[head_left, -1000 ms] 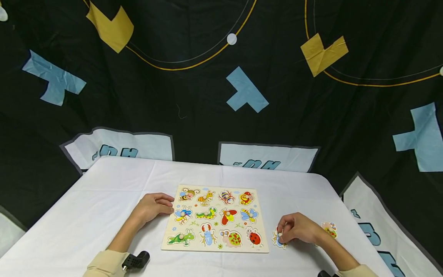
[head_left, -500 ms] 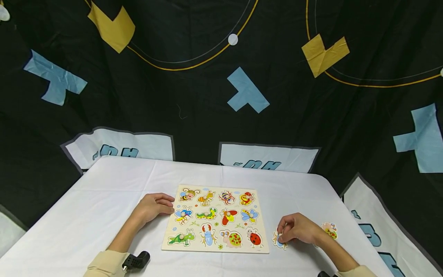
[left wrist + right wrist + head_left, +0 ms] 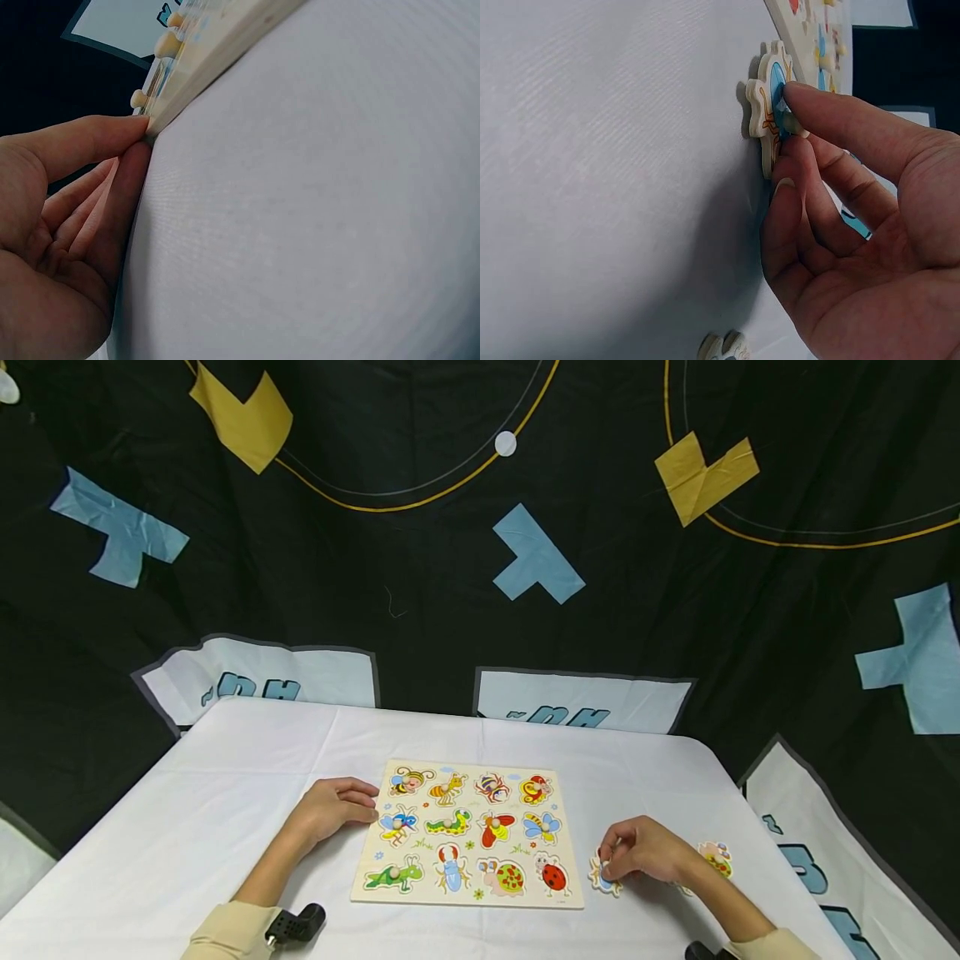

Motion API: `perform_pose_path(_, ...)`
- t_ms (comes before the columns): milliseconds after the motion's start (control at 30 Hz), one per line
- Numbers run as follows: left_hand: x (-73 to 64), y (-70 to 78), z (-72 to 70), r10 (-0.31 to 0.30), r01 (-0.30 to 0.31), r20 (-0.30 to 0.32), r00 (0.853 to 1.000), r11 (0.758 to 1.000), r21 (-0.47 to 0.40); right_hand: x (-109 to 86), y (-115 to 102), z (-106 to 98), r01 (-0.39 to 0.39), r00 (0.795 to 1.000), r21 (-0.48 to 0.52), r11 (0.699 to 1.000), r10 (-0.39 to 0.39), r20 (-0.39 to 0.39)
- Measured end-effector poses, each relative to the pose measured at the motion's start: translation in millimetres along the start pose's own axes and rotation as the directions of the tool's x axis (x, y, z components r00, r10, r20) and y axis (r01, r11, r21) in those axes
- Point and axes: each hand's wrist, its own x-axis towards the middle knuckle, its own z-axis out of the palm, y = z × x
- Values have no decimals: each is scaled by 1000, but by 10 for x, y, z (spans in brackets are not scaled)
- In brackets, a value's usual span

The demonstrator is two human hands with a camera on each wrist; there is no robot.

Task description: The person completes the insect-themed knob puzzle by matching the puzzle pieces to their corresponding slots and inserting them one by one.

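A wooden peg puzzle board (image 3: 467, 845) with insect pictures lies on the white table. My left hand (image 3: 330, 812) is at its left edge; in the left wrist view the thumb (image 3: 97, 141) and index finger pinch that edge. To the right of the board, my right hand (image 3: 647, 852) pinches the knob of a blue beetle puzzle piece (image 3: 604, 883). The right wrist view shows this beetle piece (image 3: 759, 105) tilted just over the cloth, with its shadow beside it; whether it touches the cloth I cannot tell.
A snail puzzle piece (image 3: 716, 858) lies beyond the right wrist. Another piece (image 3: 724, 346), mostly hidden by the right arm, shows at the bottom of the right wrist view. Several pieces with knobs sit in the board. A black curtain (image 3: 420, 593) hangs behind the table (image 3: 255, 743).
My right hand has shifted very slightly up, and the beetle piece in it has turned a little. The left hand and the board stay as they were.
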Motion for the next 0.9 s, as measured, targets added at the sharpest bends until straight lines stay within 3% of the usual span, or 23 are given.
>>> perform_pose_path(900, -19, 13, 8, -10, 10, -9, 1000, 1000, -16, 207, -322, 58, 31, 999, -72, 997, -32, -8)
